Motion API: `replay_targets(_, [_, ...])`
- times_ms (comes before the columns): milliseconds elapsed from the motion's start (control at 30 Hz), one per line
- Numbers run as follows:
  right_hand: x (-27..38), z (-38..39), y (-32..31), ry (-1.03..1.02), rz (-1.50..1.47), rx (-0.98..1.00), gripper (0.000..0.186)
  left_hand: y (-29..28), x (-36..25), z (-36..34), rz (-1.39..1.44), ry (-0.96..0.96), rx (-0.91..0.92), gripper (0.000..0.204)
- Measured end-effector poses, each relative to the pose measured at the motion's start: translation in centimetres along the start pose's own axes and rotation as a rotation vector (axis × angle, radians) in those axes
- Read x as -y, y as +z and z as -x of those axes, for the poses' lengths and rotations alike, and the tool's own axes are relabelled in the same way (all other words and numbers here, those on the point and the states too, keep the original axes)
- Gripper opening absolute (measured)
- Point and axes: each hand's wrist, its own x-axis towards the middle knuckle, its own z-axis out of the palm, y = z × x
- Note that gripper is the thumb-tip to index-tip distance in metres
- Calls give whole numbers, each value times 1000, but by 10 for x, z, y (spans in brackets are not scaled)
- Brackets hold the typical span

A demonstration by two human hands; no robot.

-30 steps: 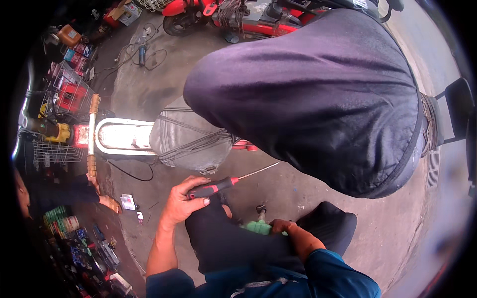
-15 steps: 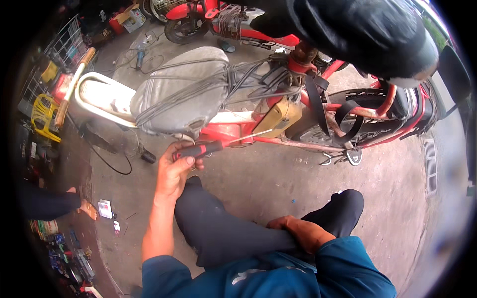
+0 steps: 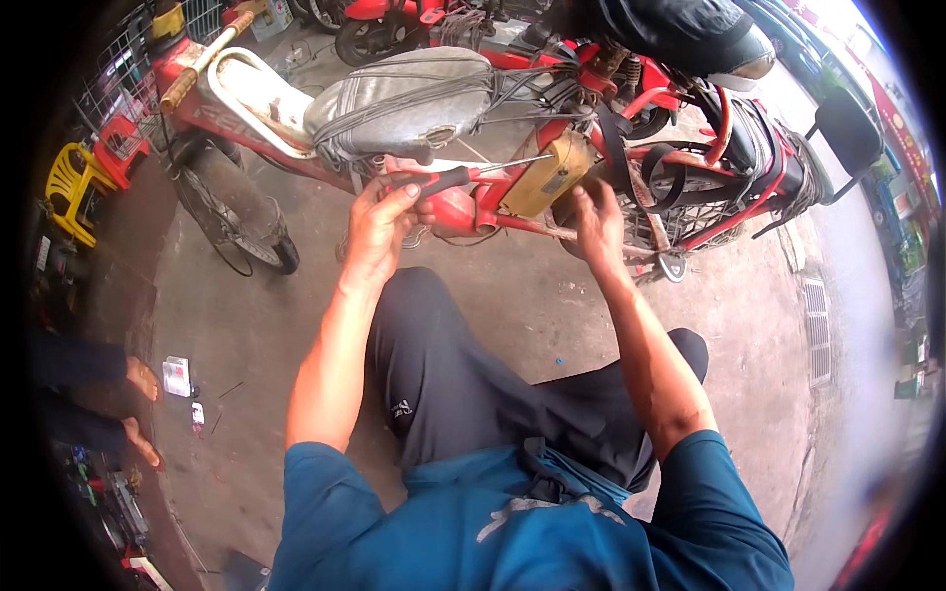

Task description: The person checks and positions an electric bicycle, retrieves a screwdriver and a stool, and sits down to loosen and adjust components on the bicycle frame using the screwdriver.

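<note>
My left hand (image 3: 380, 226) grips a red-and-black screwdriver (image 3: 443, 179), its thin shaft pointing right across a dusty yellow box (image 3: 547, 173) in the frame of a red electric bike (image 3: 455, 212). My right hand (image 3: 601, 222) is raised at the box's lower right, fingers apart and slightly bent; whether they touch it I cannot tell. Above the screwdriver sits a worn grey seat (image 3: 399, 94) strapped with dark cords. Black straps (image 3: 616, 148) hang to the right of the box.
A bulky dark item (image 3: 680, 34) covers the top right. Another person's bare feet (image 3: 143, 379) are at left, near a small white package (image 3: 176, 376). Yellow (image 3: 79, 192) and red (image 3: 118, 153) plastic chairs stand upper left. A floor grate (image 3: 818, 330) lies at right.
The view has shifted, showing more of the bike as the dark shape moved up and out. My right hand has risen from my lap to the yellow box; the screwdriver has moved higher.
</note>
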Motion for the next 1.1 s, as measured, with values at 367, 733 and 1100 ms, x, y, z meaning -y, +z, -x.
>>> replay_targets(367, [34, -27, 6, 265, -356, 15, 56, 13, 0, -5, 49, -2, -3, 23])
replay_targets(733, [-2, -38, 35, 111, -494, -111, 52, 35, 20, -19, 64, 16, -368, 15])
replay_targets(1100, [-9, -43, 39, 216, -220, -141, 55, 20, 57, -34, 262, 156, -350, 23])
